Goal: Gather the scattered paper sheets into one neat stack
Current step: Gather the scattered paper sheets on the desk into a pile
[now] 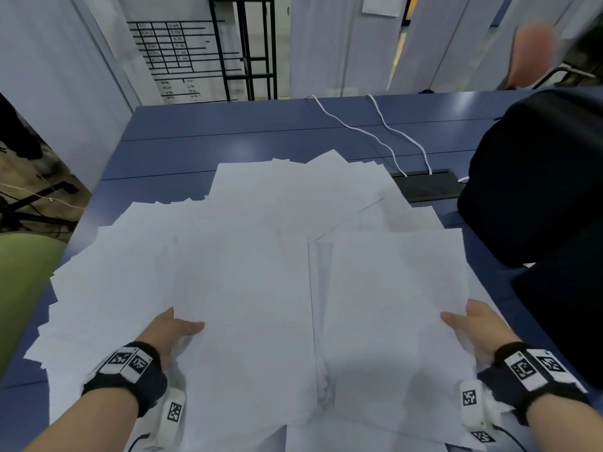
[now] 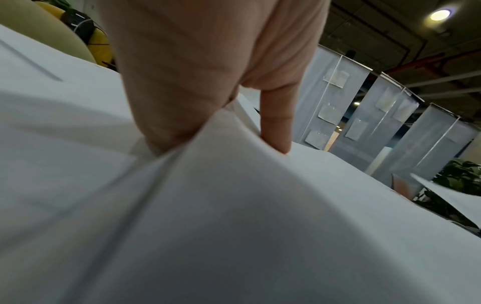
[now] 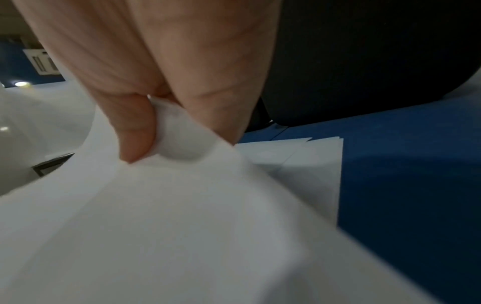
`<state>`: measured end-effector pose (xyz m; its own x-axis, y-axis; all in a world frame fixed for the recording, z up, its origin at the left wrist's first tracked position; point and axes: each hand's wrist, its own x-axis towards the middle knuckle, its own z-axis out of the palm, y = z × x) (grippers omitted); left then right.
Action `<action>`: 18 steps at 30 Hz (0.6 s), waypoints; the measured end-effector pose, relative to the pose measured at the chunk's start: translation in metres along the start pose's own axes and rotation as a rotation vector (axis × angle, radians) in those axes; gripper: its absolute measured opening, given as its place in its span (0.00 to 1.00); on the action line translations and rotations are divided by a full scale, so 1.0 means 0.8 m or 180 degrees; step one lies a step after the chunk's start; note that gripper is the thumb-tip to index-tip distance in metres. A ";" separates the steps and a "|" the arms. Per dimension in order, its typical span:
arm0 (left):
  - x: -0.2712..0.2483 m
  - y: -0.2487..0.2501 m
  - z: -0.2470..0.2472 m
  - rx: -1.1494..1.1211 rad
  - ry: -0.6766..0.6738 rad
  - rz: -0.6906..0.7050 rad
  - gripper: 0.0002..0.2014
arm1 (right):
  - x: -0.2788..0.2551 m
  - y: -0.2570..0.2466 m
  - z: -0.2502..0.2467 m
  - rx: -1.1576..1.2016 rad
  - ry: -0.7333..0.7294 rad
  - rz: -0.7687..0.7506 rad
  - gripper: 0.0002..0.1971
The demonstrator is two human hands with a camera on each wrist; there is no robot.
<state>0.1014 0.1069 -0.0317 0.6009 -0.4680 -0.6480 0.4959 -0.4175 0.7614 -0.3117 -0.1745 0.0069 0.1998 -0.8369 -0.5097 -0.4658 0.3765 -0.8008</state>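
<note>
Several white paper sheets (image 1: 261, 203) lie fanned and overlapping across the blue table (image 1: 228, 132). My left hand (image 1: 169, 334) grips the left edge of a near-left bunch of sheets (image 1: 248, 305), thumb on top and fingers hidden underneath. In the left wrist view the left hand (image 2: 182, 92) pinches paper (image 2: 234, 205) that bulges upward. My right hand (image 1: 473, 321) holds the right edge of a near-right bunch (image 1: 385, 305) the same way. In the right wrist view the right hand (image 3: 145, 82) pinches a curled paper edge (image 3: 182, 139). The two bunches meet along a seam in the middle.
A large black object (image 1: 538, 190) stands on the table's right side, close to my right hand. Two white cables (image 1: 385, 132) run to a black hatch (image 1: 427, 187) behind the sheets. A green chair (image 1: 23, 288) is at the left edge. White partition panels (image 1: 326, 44) close the back.
</note>
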 end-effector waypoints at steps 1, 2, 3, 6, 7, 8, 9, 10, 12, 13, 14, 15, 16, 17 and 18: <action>0.011 -0.006 -0.007 -0.0054 0.0036 -0.0036 0.25 | -0.003 0.000 0.004 -0.0049 0.0023 -0.0027 0.11; 0.023 -0.012 -0.014 -0.0107 0.0025 -0.0002 0.35 | -0.006 0.000 0.008 -0.0083 0.0021 -0.0051 0.12; 0.029 -0.016 -0.017 -0.0061 0.0011 0.0019 0.47 | -0.004 0.003 0.012 -0.0126 0.0050 -0.0071 0.14; 0.019 -0.009 -0.010 0.0118 -0.0027 -0.0036 0.39 | -0.006 -0.002 0.025 -0.0185 0.0172 -0.0291 0.16; 0.010 -0.005 -0.007 0.0169 0.0004 -0.0037 0.28 | -0.009 -0.009 0.029 -0.0193 0.0243 -0.0382 0.16; 0.009 -0.005 -0.006 0.0245 0.0027 -0.0015 0.25 | -0.014 -0.019 0.034 -0.0178 0.0312 -0.0508 0.16; 0.005 -0.005 -0.005 0.0294 0.0031 -0.0065 0.26 | -0.018 -0.030 0.036 -0.0106 0.0390 -0.0643 0.15; 0.005 -0.006 -0.004 0.0325 0.0075 -0.0073 0.29 | -0.024 -0.043 0.037 0.0010 0.0410 -0.0798 0.14; 0.005 -0.006 -0.004 0.0270 0.0250 -0.0056 0.38 | -0.032 -0.070 0.039 0.0264 0.0378 -0.1103 0.13; 0.001 -0.003 -0.002 0.0213 0.0266 -0.0028 0.41 | -0.035 -0.082 0.038 0.0460 0.0298 -0.1228 0.12; 0.002 -0.004 -0.002 0.0221 0.0276 -0.0035 0.45 | -0.041 -0.095 0.038 0.0713 0.0184 -0.1312 0.13; 0.002 -0.005 0.000 0.0254 0.0279 -0.0051 0.46 | -0.047 -0.109 0.038 0.0930 0.0077 -0.1394 0.19; 0.003 -0.005 0.001 0.0301 0.0321 -0.0066 0.47 | -0.054 -0.122 0.038 0.1094 -0.0040 -0.1451 0.25; 0.006 -0.005 0.000 0.0273 0.0326 -0.0030 0.46 | -0.062 -0.137 0.040 0.1175 -0.0161 -0.1520 0.29; 0.007 -0.006 0.001 0.0305 0.0365 -0.0030 0.45 | -0.070 -0.151 0.043 0.1189 -0.0342 -0.1620 0.30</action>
<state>0.1022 0.1057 -0.0387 0.6669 -0.3741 -0.6444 0.4429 -0.4965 0.7466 -0.2367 -0.1595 0.1214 0.4111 -0.9102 -0.0500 0.0380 0.0719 -0.9967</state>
